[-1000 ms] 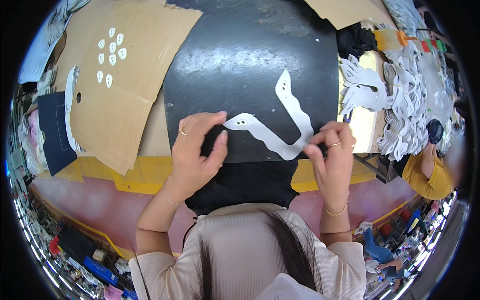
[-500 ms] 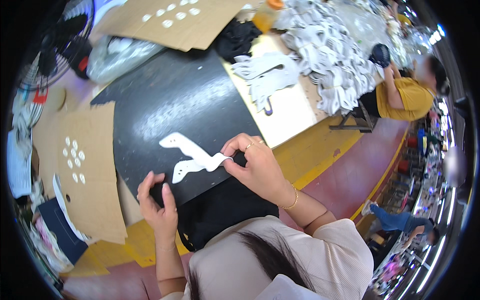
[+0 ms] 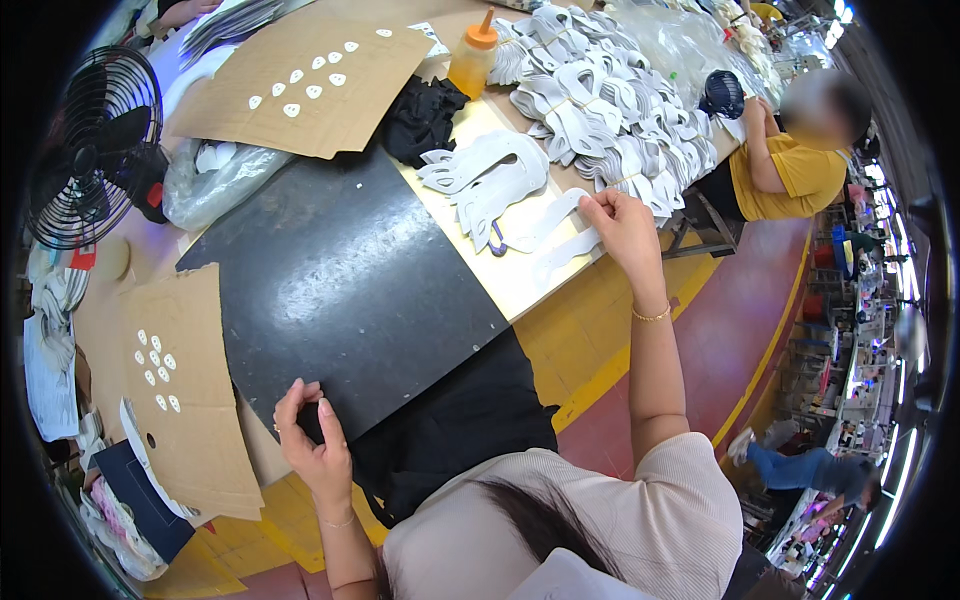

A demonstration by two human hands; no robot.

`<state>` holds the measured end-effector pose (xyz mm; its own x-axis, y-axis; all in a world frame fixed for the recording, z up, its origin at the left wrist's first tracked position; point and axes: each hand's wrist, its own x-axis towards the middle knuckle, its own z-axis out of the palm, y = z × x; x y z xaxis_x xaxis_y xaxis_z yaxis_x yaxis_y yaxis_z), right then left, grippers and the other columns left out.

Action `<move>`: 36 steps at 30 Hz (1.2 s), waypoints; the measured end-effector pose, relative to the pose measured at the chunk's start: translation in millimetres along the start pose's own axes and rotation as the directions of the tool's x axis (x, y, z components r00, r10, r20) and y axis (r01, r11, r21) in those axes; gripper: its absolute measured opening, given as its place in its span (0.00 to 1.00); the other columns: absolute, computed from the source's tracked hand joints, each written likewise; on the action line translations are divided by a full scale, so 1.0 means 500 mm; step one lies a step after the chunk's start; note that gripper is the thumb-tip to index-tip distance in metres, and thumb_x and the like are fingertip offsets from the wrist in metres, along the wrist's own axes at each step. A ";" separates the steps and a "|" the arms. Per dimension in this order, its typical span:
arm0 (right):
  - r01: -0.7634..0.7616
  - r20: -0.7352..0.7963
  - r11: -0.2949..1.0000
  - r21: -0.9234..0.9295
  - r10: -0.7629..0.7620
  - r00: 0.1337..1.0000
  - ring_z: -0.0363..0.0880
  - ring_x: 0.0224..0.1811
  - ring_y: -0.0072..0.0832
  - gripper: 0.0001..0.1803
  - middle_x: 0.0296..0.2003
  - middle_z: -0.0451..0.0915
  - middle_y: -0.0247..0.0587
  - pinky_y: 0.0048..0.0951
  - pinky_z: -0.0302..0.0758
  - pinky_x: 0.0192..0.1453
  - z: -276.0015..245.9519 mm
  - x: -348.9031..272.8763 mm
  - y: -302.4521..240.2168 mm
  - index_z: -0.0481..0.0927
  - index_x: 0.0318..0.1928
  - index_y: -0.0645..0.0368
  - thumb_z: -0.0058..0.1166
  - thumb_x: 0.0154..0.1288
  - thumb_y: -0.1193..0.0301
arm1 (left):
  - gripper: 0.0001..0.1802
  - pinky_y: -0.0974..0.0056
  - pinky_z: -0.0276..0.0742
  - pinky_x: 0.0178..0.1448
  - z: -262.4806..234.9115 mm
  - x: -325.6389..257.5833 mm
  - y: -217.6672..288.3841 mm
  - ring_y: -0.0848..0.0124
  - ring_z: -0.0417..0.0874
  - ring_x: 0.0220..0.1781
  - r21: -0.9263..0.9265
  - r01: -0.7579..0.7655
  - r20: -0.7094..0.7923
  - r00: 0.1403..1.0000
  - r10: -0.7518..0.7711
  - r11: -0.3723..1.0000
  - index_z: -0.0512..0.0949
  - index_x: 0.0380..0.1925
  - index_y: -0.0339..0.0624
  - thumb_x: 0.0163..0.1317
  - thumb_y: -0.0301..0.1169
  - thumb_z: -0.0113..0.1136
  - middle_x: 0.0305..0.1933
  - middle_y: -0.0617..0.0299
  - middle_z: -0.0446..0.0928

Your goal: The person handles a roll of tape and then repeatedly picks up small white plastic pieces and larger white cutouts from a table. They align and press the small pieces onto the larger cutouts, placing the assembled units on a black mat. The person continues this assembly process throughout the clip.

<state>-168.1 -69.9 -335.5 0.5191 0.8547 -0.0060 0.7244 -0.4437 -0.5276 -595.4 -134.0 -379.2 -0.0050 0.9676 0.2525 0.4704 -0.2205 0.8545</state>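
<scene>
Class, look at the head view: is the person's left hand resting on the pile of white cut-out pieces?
No: the left hand rests at the near edge of the black mat, while the right hand reaches the white cut-out pieces.

Left hand: fingertips curled at the near edge of the black sheet; whether they pinch it cannot be told.
Right hand: fingertips hidden against the white strip.
Heap of white cutouts beyond it: single pieces indistinguishable.
Far tabletop: cut off by the rim.

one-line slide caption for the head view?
Right hand lays a curvy white cut-out strip by stacked white pieces; left hand rests at black mat.
</scene>
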 end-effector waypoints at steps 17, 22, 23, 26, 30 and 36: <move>0.846 0.091 0.508 -0.161 -0.846 0.525 0.76 0.56 0.41 0.17 0.50 0.81 0.39 0.44 0.71 0.61 0.109 0.118 -0.146 0.90 0.50 0.49 0.70 0.58 0.70 | 0.16 0.57 0.78 0.63 -0.092 0.026 0.025 0.56 0.82 0.55 0.303 -0.056 -0.137 0.985 0.101 0.951 0.84 0.50 0.36 0.62 0.18 0.66 0.53 0.50 0.78; 0.850 0.092 0.510 -0.133 -0.847 0.523 0.79 0.54 0.41 0.18 0.49 0.82 0.42 0.42 0.71 0.61 0.121 0.115 -0.119 0.86 0.49 0.55 0.69 0.57 0.75 | 0.17 0.57 0.79 0.58 -0.231 0.080 -0.029 0.56 0.81 0.54 0.602 0.089 -0.292 0.949 0.115 0.793 0.85 0.50 0.37 0.59 0.22 0.72 0.55 0.52 0.78; 0.855 0.113 0.496 -0.150 -0.851 0.513 0.79 0.55 0.41 0.19 0.49 0.82 0.42 0.42 0.71 0.62 0.122 0.114 -0.119 0.86 0.52 0.55 0.68 0.58 0.76 | 0.16 0.57 0.79 0.58 -0.254 0.090 -0.049 0.56 0.81 0.54 0.626 0.092 -0.307 0.942 0.137 0.775 0.86 0.49 0.37 0.59 0.24 0.72 0.56 0.52 0.78; 0.871 0.124 0.457 -0.180 -0.868 0.481 0.78 0.55 0.41 0.20 0.49 0.81 0.41 0.41 0.69 0.63 0.121 0.109 -0.124 0.84 0.53 0.56 0.67 0.59 0.76 | 0.14 0.56 0.80 0.57 -0.296 0.123 -0.099 0.57 0.82 0.53 0.700 0.054 -0.239 0.957 0.163 0.712 0.87 0.46 0.38 0.60 0.27 0.73 0.56 0.52 0.79; 0.881 0.149 0.445 -0.159 -0.871 0.467 0.77 0.55 0.41 0.16 0.47 0.81 0.40 0.42 0.68 0.63 0.120 0.107 -0.147 0.83 0.49 0.57 0.66 0.59 0.76 | 0.11 0.54 0.81 0.56 -0.312 0.168 -0.123 0.56 0.84 0.51 0.698 0.049 -0.166 0.982 0.094 0.715 0.87 0.42 0.36 0.60 0.28 0.72 0.55 0.52 0.79; 0.879 0.142 0.451 -0.151 -0.871 0.471 0.78 0.52 0.39 0.11 0.43 0.81 0.38 0.42 0.68 0.62 0.110 0.118 -0.139 0.82 0.43 0.56 0.66 0.60 0.75 | 0.11 0.51 0.81 0.54 -0.281 0.240 -0.145 0.52 0.85 0.49 0.770 0.081 -0.094 0.995 -0.014 0.632 0.86 0.37 0.34 0.62 0.31 0.70 0.52 0.48 0.81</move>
<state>-212.8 26.1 -346.2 -0.4505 0.8272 0.3358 0.8521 0.5106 -0.1147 -754.1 -19.3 -347.3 -0.0943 0.9547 0.2824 0.9769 0.0341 0.2110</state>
